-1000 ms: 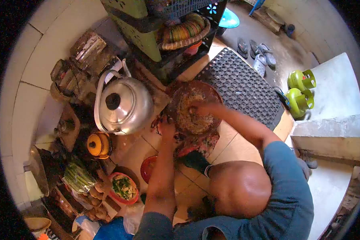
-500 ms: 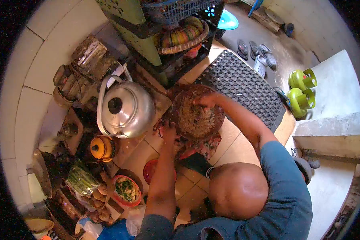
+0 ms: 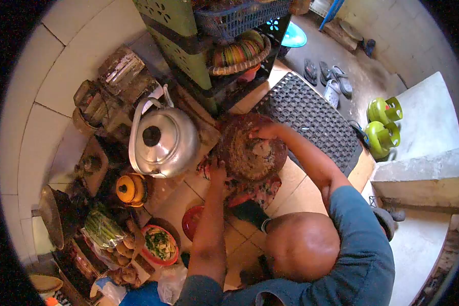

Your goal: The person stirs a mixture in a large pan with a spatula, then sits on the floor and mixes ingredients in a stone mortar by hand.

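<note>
A wide, round, dark mortar [image 3: 239, 176] stands low on the floor, with coarse brownish paste [image 3: 237, 145] spread inside it. My right hand [image 3: 266, 132] is over its far right part, fingers bent and close together beside a pale rounded lump [image 3: 261, 148]. Whether that lump is paste or the end of a pestle I cannot tell. At the mortar's left edge, my left hand [image 3: 217, 170] grips the rim, its fingers partly lost in shadow. Under the near side lies a red patterned cloth [image 3: 262, 193].
Left of the mortar are a metal kettle [image 3: 166, 143], an orange lidded pot [image 3: 131, 189] and a red bowl of chopped greens [image 3: 160, 245]. A red dish [image 3: 192, 220] sits beside my left forearm. Beyond are a plastic rack [image 3: 176, 66], a black mat [image 3: 311, 120] and green gas cylinders [image 3: 381, 137].
My right hand has shifted slightly within the mortar, and a pale lump now shows below its fingers. My left hand stays at the rim. The whole view has tilted a little.
</note>
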`<move>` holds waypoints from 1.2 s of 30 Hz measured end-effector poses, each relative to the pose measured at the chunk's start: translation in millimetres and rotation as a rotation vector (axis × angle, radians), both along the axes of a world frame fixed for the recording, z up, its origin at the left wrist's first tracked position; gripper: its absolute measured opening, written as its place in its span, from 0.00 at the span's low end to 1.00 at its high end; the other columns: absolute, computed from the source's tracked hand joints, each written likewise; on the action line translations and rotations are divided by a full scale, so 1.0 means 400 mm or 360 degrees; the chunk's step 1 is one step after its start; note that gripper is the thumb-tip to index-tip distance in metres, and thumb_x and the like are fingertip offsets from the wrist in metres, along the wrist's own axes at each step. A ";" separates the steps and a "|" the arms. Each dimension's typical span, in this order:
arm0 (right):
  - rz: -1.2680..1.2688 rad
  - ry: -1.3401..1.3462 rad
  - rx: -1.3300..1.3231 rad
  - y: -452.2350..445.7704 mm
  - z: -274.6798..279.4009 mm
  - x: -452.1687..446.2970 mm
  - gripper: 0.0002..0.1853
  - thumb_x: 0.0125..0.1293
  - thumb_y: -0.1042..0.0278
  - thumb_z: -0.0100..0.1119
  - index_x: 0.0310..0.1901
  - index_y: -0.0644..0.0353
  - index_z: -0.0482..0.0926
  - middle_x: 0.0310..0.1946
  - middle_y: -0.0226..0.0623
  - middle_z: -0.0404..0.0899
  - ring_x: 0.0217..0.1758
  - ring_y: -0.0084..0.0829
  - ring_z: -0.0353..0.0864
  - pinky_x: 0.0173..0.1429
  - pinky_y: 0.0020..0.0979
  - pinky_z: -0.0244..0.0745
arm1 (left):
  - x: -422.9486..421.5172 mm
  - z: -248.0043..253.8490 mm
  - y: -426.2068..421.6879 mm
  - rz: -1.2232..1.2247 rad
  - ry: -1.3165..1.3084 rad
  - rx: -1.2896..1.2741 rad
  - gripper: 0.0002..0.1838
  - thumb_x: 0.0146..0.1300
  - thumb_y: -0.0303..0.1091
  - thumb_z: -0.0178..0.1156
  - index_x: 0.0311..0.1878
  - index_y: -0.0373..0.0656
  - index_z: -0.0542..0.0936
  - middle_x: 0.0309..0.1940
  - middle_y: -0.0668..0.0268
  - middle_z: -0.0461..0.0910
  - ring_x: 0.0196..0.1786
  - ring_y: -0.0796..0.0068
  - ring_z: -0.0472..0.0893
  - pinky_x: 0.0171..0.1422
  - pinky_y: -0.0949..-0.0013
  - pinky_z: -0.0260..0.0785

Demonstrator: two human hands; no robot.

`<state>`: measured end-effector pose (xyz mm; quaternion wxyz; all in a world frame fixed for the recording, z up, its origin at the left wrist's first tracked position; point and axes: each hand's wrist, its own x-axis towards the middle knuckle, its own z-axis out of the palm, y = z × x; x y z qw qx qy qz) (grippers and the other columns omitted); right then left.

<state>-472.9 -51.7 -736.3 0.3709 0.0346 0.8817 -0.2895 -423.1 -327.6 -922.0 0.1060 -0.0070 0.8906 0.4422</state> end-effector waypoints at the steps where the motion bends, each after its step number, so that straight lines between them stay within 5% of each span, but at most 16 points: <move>1: -0.0027 -0.0041 0.0102 0.010 0.005 -0.013 0.26 0.65 0.46 0.50 0.63 0.46 0.68 0.42 0.51 0.79 0.43 0.42 0.81 0.41 0.42 0.77 | 0.001 -0.013 -0.002 0.0002 -0.0032 -0.0019 0.31 0.66 0.48 0.52 0.67 0.43 0.63 0.63 0.47 0.65 0.61 0.48 0.69 0.64 0.54 0.62; 3: -0.0029 0.0575 0.0546 -0.041 0.013 0.099 0.26 0.65 0.47 0.50 0.63 0.46 0.68 0.39 0.49 0.81 0.38 0.42 0.82 0.37 0.42 0.77 | 0.012 -0.033 -0.005 0.0001 -0.0109 -0.0050 0.31 0.65 0.51 0.52 0.67 0.44 0.63 0.63 0.47 0.65 0.64 0.47 0.66 0.68 0.55 0.58; 5: -0.0251 0.1130 0.0520 -0.108 -0.021 0.247 0.25 0.66 0.49 0.48 0.63 0.45 0.67 0.37 0.46 0.81 0.33 0.42 0.82 0.33 0.43 0.77 | 0.016 -0.025 -0.021 -0.0655 0.0228 -0.0936 0.32 0.64 0.52 0.52 0.67 0.45 0.64 0.63 0.47 0.66 0.64 0.45 0.66 0.67 0.53 0.59; 6: -0.0317 0.1257 0.0429 -0.140 -0.061 0.326 0.25 0.67 0.50 0.47 0.64 0.45 0.66 0.36 0.46 0.82 0.31 0.42 0.82 0.32 0.43 0.77 | 0.020 -0.007 -0.011 -0.0639 0.0169 -0.0947 0.32 0.64 0.53 0.52 0.67 0.46 0.64 0.63 0.48 0.66 0.64 0.45 0.66 0.66 0.51 0.60; 10: 0.0295 0.0414 0.0650 -0.113 0.065 0.226 0.25 0.68 0.50 0.46 0.65 0.46 0.64 0.36 0.46 0.81 0.37 0.46 0.82 0.38 0.42 0.78 | 0.029 0.044 0.012 -0.0297 -0.0101 -0.0577 0.32 0.63 0.52 0.53 0.67 0.47 0.64 0.64 0.50 0.65 0.64 0.45 0.66 0.63 0.45 0.60; 15: 0.0029 0.0064 -0.0313 0.039 -0.077 -0.022 0.26 0.68 0.55 0.45 0.67 0.48 0.61 0.51 0.44 0.77 0.47 0.49 0.79 0.46 0.43 0.78 | 0.040 0.041 0.015 -0.0158 -0.0151 -0.0420 0.30 0.64 0.50 0.54 0.66 0.49 0.65 0.66 0.53 0.62 0.65 0.47 0.64 0.61 0.39 0.60; 18: 0.0414 0.0996 0.0220 -0.032 -0.082 0.154 0.27 0.67 0.55 0.46 0.67 0.49 0.60 0.55 0.45 0.75 0.44 0.49 0.80 0.44 0.44 0.78 | 0.047 0.126 0.019 -0.0143 -0.0229 -0.0259 0.29 0.64 0.49 0.54 0.66 0.50 0.65 0.67 0.55 0.60 0.65 0.48 0.64 0.59 0.35 0.59; 20: 0.0339 0.0938 0.0466 -0.109 -0.096 0.265 0.28 0.67 0.54 0.45 0.67 0.48 0.59 0.54 0.45 0.75 0.40 0.50 0.81 0.42 0.46 0.77 | 0.043 0.170 0.011 -0.0452 -0.0108 -0.0601 0.29 0.64 0.49 0.55 0.66 0.50 0.65 0.68 0.56 0.59 0.65 0.49 0.63 0.58 0.32 0.59; 21: 0.0277 0.0667 0.0568 -0.139 -0.052 0.279 0.27 0.67 0.54 0.44 0.68 0.48 0.59 0.55 0.45 0.75 0.40 0.50 0.81 0.43 0.47 0.77 | 0.045 0.157 -0.011 -0.0975 0.0122 -0.1253 0.29 0.65 0.49 0.54 0.67 0.50 0.65 0.70 0.57 0.56 0.66 0.50 0.62 0.61 0.32 0.57; 24: 0.0192 0.0379 0.0554 -0.124 0.067 0.205 0.28 0.68 0.51 0.43 0.68 0.46 0.58 0.54 0.44 0.76 0.43 0.49 0.81 0.48 0.48 0.74 | 0.017 -0.087 0.038 -0.0036 -0.0155 -0.0581 0.32 0.65 0.53 0.52 0.68 0.50 0.62 0.72 0.57 0.51 0.67 0.51 0.61 0.67 0.34 0.46; 26: 0.0083 0.0153 -0.0044 -0.012 -0.080 0.041 0.29 0.68 0.49 0.44 0.69 0.46 0.56 0.53 0.48 0.76 0.45 0.48 0.80 0.52 0.49 0.72 | 0.011 -0.037 0.040 -0.0370 -0.0136 -0.0873 0.32 0.66 0.53 0.51 0.69 0.50 0.61 0.71 0.56 0.53 0.67 0.52 0.61 0.67 0.36 0.47; 29: 0.0059 0.0372 -0.0108 0.014 -0.040 0.015 0.30 0.67 0.49 0.45 0.69 0.46 0.56 0.53 0.52 0.75 0.44 0.48 0.80 0.52 0.50 0.72 | -0.036 0.101 0.024 -0.0840 -0.0087 -0.1313 0.32 0.66 0.54 0.49 0.69 0.50 0.61 0.70 0.56 0.56 0.66 0.55 0.62 0.67 0.40 0.49; 32: 0.0183 0.0438 0.0343 -0.094 0.015 0.172 0.30 0.66 0.49 0.46 0.68 0.47 0.59 0.51 0.53 0.76 0.44 0.48 0.80 0.53 0.50 0.71 | -0.016 0.155 0.030 -0.0605 -0.0269 -0.0843 0.31 0.66 0.54 0.49 0.69 0.50 0.62 0.68 0.56 0.60 0.66 0.57 0.64 0.68 0.42 0.50; 33: 0.0264 0.1348 0.0704 -0.136 0.001 0.244 0.29 0.66 0.49 0.47 0.67 0.46 0.60 0.48 0.51 0.77 0.42 0.46 0.81 0.51 0.49 0.72 | -0.013 0.167 0.035 -0.0396 -0.0346 -0.0545 0.31 0.66 0.54 0.50 0.68 0.50 0.62 0.67 0.56 0.61 0.65 0.57 0.65 0.68 0.43 0.51; 35: 0.0185 0.1906 0.0838 -0.152 -0.044 0.280 0.28 0.66 0.49 0.47 0.66 0.46 0.63 0.44 0.48 0.79 0.39 0.44 0.81 0.47 0.49 0.74 | 0.009 0.170 0.041 0.0021 -0.0498 0.0047 0.32 0.65 0.54 0.51 0.67 0.49 0.64 0.66 0.56 0.65 0.64 0.58 0.67 0.68 0.44 0.51; 36: 0.0039 0.1537 0.0629 -0.140 -0.066 0.270 0.27 0.66 0.48 0.47 0.65 0.45 0.64 0.43 0.47 0.80 0.38 0.43 0.82 0.46 0.49 0.74 | 0.019 0.173 0.041 0.0075 -0.0476 0.0053 0.31 0.65 0.54 0.51 0.67 0.48 0.64 0.65 0.56 0.66 0.64 0.59 0.67 0.68 0.45 0.51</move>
